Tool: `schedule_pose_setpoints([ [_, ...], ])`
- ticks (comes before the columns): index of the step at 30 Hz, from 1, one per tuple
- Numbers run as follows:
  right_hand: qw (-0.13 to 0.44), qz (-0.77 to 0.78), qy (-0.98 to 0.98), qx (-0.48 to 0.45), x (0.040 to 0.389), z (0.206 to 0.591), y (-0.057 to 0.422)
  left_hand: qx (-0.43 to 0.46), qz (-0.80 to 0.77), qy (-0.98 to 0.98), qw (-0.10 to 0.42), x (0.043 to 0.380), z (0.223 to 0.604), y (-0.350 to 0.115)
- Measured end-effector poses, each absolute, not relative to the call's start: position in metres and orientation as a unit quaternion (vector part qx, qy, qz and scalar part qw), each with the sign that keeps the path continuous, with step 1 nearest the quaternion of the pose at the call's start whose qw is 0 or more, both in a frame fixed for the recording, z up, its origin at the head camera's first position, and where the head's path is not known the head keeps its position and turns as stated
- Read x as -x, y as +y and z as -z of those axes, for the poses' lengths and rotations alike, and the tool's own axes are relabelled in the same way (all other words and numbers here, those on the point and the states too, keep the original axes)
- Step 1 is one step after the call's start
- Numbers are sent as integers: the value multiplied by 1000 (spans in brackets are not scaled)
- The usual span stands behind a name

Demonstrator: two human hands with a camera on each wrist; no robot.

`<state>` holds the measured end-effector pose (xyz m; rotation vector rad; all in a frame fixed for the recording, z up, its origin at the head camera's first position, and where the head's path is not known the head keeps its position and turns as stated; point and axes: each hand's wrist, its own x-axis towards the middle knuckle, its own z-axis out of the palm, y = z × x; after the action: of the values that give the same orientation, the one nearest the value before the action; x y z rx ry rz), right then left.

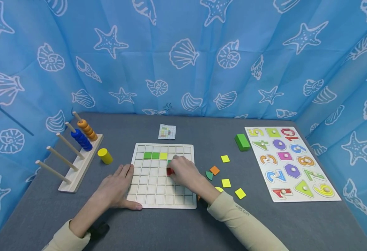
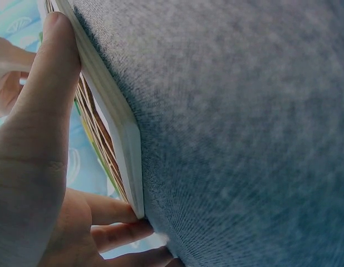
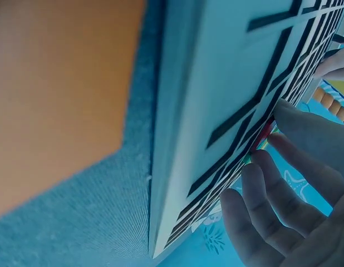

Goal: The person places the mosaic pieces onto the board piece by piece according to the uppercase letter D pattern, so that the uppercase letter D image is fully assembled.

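Pinching a red tile (image 1: 170,172) between thumb and forefinger, the person's right hand (image 1: 185,170) is low over the white grid board (image 1: 151,190). Tile lies at the fingertips, just right of the board's middle; whether it is seated in a cell, I cannot tell. Left hand (image 1: 116,186): fingers extended, clasping nothing, set against the board's left edge, thumb on the near edge. Beyond the right fingers and to their left, one row holds two green tiles (image 1: 147,155) and a yellow tile (image 1: 163,156), side by side. A small green piece (image 1: 169,162) shows partly, just beyond the red tile. Farther beyond the same fingers, past the board's far edge: a patterned card (image 1: 167,131). Right of them, loose on the grey bench (image 1: 208,139): yellow squares (image 1: 225,158), an orange square (image 1: 215,170), a round-edged green piece (image 1: 209,175). Farther right: a green block (image 1: 242,142), then a number puzzle (image 1: 279,165). Left of the left fingers and slightly beyond: a yellow cylinder (image 1: 105,156), near a peg stand (image 1: 82,166) carrying blue beads (image 1: 81,140) and orange beads (image 1: 87,130).
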<state>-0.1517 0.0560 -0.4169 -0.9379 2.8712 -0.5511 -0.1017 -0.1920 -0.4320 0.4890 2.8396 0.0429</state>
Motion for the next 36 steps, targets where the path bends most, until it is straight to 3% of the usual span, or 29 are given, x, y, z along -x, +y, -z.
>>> schedule_pose_setpoints([
  [22, 56, 185, 924, 331, 148, 409, 60, -168, -8, 977, 132, 102, 431, -191],
  [36, 74, 172, 939, 288, 137, 396, 89, -173, -6, 977, 127, 102, 430, -190],
])
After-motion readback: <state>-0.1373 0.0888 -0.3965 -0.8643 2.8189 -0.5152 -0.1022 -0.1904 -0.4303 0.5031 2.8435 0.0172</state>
